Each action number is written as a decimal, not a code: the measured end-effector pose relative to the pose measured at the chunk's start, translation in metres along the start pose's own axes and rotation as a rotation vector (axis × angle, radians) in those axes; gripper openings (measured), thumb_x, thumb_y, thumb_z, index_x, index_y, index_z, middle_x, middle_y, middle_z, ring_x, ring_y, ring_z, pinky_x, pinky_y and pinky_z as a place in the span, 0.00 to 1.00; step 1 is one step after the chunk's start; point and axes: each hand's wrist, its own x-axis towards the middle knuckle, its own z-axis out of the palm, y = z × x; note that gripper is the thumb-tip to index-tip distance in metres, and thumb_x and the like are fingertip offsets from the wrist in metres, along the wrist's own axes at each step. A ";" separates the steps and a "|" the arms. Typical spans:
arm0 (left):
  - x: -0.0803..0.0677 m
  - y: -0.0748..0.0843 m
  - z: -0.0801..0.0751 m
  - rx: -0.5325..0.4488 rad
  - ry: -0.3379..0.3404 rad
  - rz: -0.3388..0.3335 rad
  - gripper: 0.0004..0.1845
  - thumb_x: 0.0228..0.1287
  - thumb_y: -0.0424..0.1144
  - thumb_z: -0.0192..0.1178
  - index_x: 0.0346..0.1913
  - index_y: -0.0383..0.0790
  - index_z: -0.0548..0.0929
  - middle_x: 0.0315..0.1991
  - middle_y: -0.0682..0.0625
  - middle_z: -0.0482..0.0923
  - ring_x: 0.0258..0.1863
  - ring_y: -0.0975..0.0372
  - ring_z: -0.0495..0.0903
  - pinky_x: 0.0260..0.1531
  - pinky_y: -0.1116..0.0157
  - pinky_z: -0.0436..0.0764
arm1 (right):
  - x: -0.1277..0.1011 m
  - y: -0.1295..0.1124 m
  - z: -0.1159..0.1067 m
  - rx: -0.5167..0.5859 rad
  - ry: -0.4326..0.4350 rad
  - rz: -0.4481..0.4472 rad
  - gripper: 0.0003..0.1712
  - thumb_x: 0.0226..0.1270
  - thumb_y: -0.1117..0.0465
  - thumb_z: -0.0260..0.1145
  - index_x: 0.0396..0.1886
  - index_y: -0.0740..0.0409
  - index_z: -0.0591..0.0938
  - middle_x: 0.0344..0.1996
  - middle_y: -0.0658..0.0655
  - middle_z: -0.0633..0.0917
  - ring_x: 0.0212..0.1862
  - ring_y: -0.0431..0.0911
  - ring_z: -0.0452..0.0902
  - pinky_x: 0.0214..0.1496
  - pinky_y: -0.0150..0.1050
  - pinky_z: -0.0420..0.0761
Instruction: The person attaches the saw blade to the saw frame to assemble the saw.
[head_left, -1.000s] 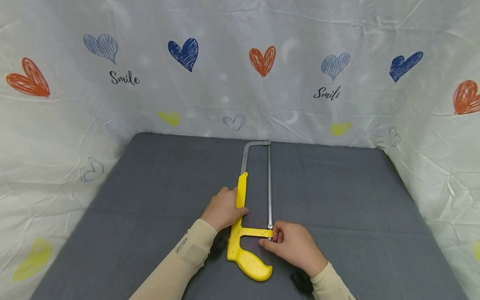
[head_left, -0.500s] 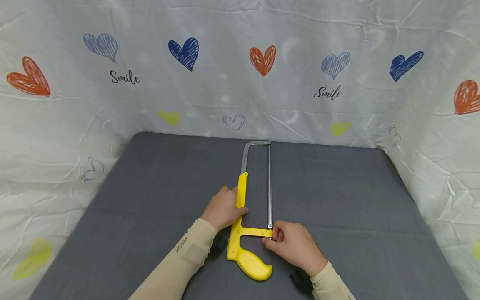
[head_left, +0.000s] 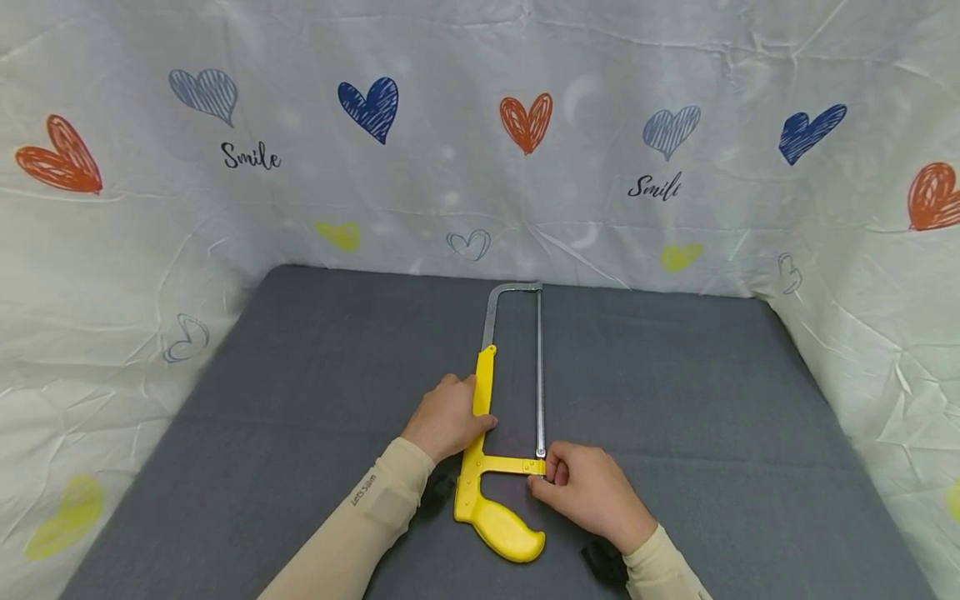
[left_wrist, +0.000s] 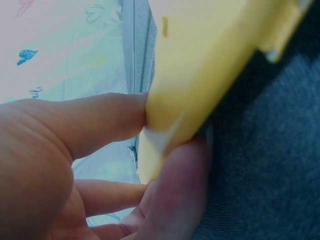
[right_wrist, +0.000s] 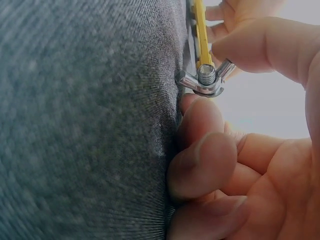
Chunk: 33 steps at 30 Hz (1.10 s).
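A hacksaw with a yellow frame [head_left: 483, 383] lies on the grey cloth, its yellow grip [head_left: 508, 533] nearest me and its metal blade side [head_left: 539, 367] on the right. My left hand [head_left: 446, 417] holds the yellow frame between thumb and fingers, as the left wrist view also shows. At the near end of the blade, my right hand [head_left: 596, 492] has thumb and curled forefinger about a metal wing nut [right_wrist: 207, 80] on a threaded bolt. The thumb touches one wing in the right wrist view, with the forefinger just below the nut.
The grey cloth-covered table [head_left: 337, 350] spreads out on both sides of the saw. A white curtain [head_left: 450, 183] printed with hearts hangs behind it and along both sides.
My right thumb has shifted slightly to the right, closer to the forefinger, at the wing nut. The left hand and the hacksaw have stayed in place.
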 end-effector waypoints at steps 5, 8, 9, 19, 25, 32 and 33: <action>0.000 0.000 0.000 -0.009 -0.003 0.002 0.40 0.68 0.47 0.76 0.76 0.31 0.75 0.50 0.38 0.78 0.33 0.56 0.79 0.42 0.58 0.89 | 0.000 0.001 0.000 0.001 0.009 -0.010 0.15 0.64 0.50 0.77 0.24 0.43 0.79 0.16 0.41 0.74 0.17 0.37 0.67 0.21 0.32 0.64; 0.000 0.000 0.000 -0.012 0.001 0.004 0.39 0.67 0.47 0.77 0.75 0.31 0.76 0.49 0.39 0.78 0.33 0.56 0.80 0.41 0.58 0.89 | 0.000 0.002 0.001 0.009 0.007 -0.019 0.15 0.65 0.51 0.76 0.24 0.43 0.79 0.16 0.41 0.74 0.17 0.36 0.66 0.21 0.32 0.65; 0.000 0.000 0.000 -0.012 0.004 0.006 0.39 0.67 0.47 0.77 0.74 0.31 0.76 0.48 0.39 0.78 0.33 0.57 0.80 0.41 0.58 0.89 | 0.000 0.002 0.001 0.013 0.006 -0.020 0.15 0.65 0.51 0.76 0.24 0.42 0.79 0.16 0.41 0.74 0.17 0.36 0.66 0.21 0.32 0.65; 0.000 -0.001 -0.001 -0.011 0.011 0.013 0.38 0.67 0.46 0.77 0.74 0.31 0.76 0.48 0.39 0.78 0.33 0.56 0.80 0.41 0.58 0.89 | 0.000 0.002 0.000 0.013 0.010 -0.023 0.13 0.65 0.52 0.75 0.24 0.42 0.79 0.16 0.41 0.75 0.17 0.36 0.67 0.21 0.32 0.65; 0.000 -0.001 0.000 -0.014 0.008 0.012 0.39 0.67 0.47 0.77 0.75 0.31 0.75 0.50 0.38 0.78 0.34 0.56 0.80 0.42 0.57 0.89 | 0.000 0.001 0.000 0.011 0.012 -0.015 0.12 0.64 0.53 0.75 0.24 0.43 0.80 0.17 0.41 0.76 0.17 0.37 0.68 0.21 0.32 0.65; 0.000 -0.001 0.000 -0.018 0.000 0.005 0.40 0.67 0.46 0.76 0.76 0.31 0.75 0.50 0.38 0.78 0.34 0.56 0.80 0.42 0.57 0.89 | -0.001 0.001 0.000 0.022 0.003 -0.017 0.11 0.64 0.55 0.73 0.24 0.44 0.80 0.17 0.41 0.75 0.17 0.37 0.66 0.22 0.32 0.65; -0.001 0.000 -0.001 -0.018 -0.001 0.004 0.40 0.67 0.46 0.76 0.76 0.31 0.75 0.51 0.38 0.78 0.34 0.56 0.80 0.42 0.57 0.89 | -0.001 0.001 -0.001 0.026 0.001 -0.017 0.11 0.64 0.55 0.73 0.24 0.44 0.80 0.17 0.42 0.75 0.17 0.37 0.66 0.22 0.32 0.64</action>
